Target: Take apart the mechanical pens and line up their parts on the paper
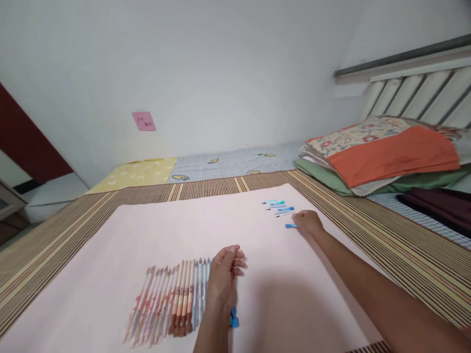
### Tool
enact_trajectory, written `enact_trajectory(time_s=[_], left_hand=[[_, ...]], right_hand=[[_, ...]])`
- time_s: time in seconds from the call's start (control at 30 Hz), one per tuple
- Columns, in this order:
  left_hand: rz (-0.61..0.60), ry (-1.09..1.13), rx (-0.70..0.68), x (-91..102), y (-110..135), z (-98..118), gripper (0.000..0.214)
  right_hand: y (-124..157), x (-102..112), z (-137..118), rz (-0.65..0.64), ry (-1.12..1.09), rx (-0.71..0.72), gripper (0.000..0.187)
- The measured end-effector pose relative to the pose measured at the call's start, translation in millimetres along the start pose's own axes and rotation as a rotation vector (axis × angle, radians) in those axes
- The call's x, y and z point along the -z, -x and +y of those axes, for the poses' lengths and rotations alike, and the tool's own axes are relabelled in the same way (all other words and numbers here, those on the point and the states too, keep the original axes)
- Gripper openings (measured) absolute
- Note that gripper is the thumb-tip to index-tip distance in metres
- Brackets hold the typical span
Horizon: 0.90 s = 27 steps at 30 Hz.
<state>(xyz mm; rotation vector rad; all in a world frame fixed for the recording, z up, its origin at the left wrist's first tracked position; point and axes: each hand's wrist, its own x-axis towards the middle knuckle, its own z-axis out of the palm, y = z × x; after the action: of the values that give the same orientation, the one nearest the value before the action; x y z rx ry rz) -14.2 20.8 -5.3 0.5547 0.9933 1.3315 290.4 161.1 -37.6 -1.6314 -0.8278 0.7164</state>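
My right hand [309, 223] is closed at the right side of the pink sheet [176, 220], its fingers around a pen whose blue end [290, 226] sticks out to the left. Just beyond it lies a small group of blue and white pens [279, 208]. Nearer to me, my left hand [225, 267] hovers with loosely curled, parted fingers and nothing visible in them. It partly covers a row of pale blue pens [199, 287]. Beside these lie several brown-and-peach pens [182, 296] and pinkish-white pens [152, 301]. A blue pen end [234, 318] shows by my left wrist.
The sheet lies on a striped mat [73, 235]. Folded bedding with an orange band [397, 154] is stacked at the right, near a white railing [415, 93]. A pink note [143, 121] is stuck to the back wall. Patterned cloth [228, 164] runs along the wall's foot.
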Motion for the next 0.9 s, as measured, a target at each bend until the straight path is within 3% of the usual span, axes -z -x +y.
enact_trajectory(time_s=[0.13, 0.33, 0.47, 0.7, 0.9], left_hand=[[-0.01, -0.003, 0.004, 1.4, -0.9, -0.5, 0.042], [-0.011, 0.018, 0.011, -1.0, 1.1, 0.0, 0.041], [-0.01, 0.008, 0.011, -0.8, 1.3, 0.9, 0.042], [-0.009, 0.013, 0.009, 0.2, -0.1, -0.5, 0.042], [-0.004, 0.01, 0.013, 0.8, -0.8, -1.5, 0.041]], right_hand=[[11.3, 0.5, -4.4, -0.138, 0.261, 0.129, 0.023], [23.5, 13.6, 2.5, -0.253, 0.407, 0.185, 0.028], [12.7, 16.4, 7.1, -0.255, 0.374, 0.113, 0.03], [-18.0, 5.0, 1.3, -0.091, 0.095, -0.153, 0.015], [-16.5, -6.6, 6.2, -0.045, -0.096, -0.291, 0.033]])
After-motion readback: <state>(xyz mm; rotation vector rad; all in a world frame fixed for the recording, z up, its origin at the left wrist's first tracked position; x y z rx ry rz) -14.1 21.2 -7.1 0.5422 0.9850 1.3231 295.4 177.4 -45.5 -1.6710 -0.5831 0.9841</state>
